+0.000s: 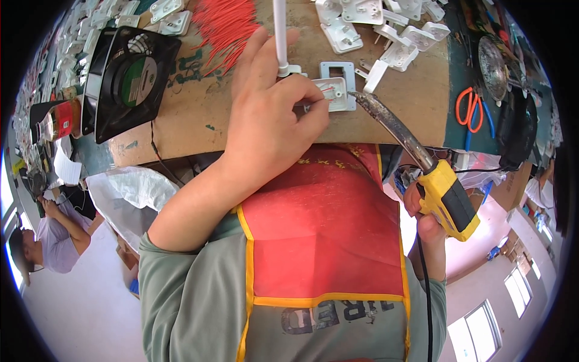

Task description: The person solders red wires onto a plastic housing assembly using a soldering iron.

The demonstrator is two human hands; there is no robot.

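My left hand (259, 120) is over the bench with thumb and forefinger pinched together at the near left edge of a small white plastic housing (333, 90). What sits between the fingertips is too small to make out. Thin red wire ends show inside the housing, which rests in a blue-grey holder (349, 69). My right hand (422, 220) is wrapped round the yellow and black handle of a soldering iron (449, 202). The iron's dark tip points up and left, close to the housing's right side. Beside my left fingers rises a white rod (280, 30).
Red wires (226, 27) lie in a bundle behind my left hand. White plastic plug parts (398, 54) are heaped at the back right. A black fan (129, 84) stands at left, near a jar (63, 117). Orange-handled scissors (469, 111) lie right. Another person (54, 235) sits far left.
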